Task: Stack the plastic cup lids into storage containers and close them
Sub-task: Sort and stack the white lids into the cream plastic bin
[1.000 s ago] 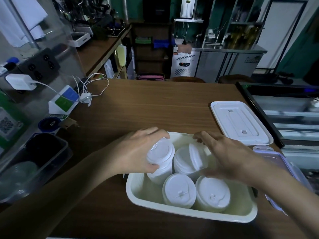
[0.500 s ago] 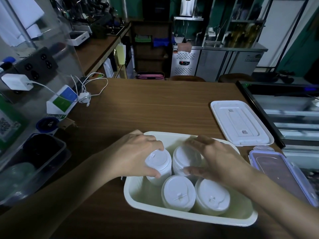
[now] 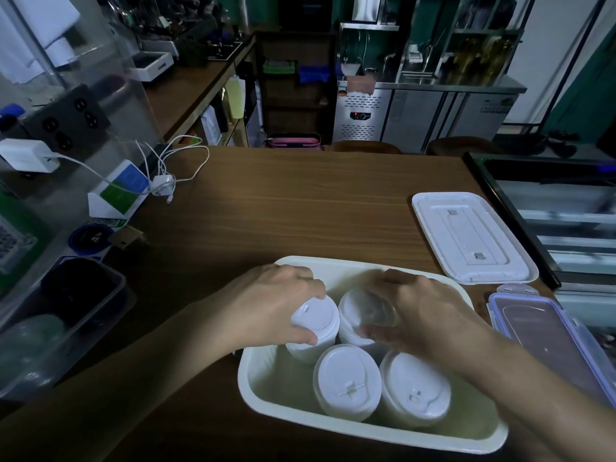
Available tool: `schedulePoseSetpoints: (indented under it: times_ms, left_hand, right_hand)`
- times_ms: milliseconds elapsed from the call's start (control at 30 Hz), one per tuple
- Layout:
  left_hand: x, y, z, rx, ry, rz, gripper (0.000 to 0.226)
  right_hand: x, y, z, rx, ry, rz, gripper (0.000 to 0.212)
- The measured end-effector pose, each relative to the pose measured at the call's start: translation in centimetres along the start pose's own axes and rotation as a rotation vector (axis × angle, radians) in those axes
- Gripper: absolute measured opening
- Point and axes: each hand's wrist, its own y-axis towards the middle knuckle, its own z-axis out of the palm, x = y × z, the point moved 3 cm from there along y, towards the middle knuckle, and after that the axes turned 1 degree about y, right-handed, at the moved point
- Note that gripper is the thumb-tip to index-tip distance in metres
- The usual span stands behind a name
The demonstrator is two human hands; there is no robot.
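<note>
Your left hand [image 3: 280, 305] has thumb and fingers curled round the back-left lid stack [image 3: 315, 320] at 10 o'clock in the white container [image 3: 336, 261]. Your right hand [image 3: 423, 315] bends its fingers about the back-right lid stack [image 3: 358, 315] at 1 o'clock, though the tips are blurred. I judge you steady both upright so they pack against the front-left stack [image 3: 346, 381] and front-right stack [image 3: 415, 395]. The container lid [image 3: 470, 235] lies flat at 2 o'clock, handy for closing.

Dim room, wide-angle edge bending, perhaps slight blur (right edge)
</note>
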Motion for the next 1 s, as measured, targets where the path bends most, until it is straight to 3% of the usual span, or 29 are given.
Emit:
schedulePoseSetpoints:
  times_ms: [267, 767, 1000]
  left_hand:
    - [0.2, 0.6, 0.7, 0.051, -0.035, -0.004, 0.064]
    - [1.4, 0.3, 0.9, 0.02, -0.096, -0.047, 0.057]
    - [2.2, 1.5, -0.4, 0.014, -0.122, -0.094, 0.067]
  right_hand:
    - [0.3, 0.2, -0.2, 0.048, -0.033, 0.021, 0.067]
    - [-1.5, -0.4, 0.4, -0.1, 0.162, -0.084, 0.082]
    - [-2.3, 2.1, -1.7, -0.074, 0.155, -0.098, 0.088]
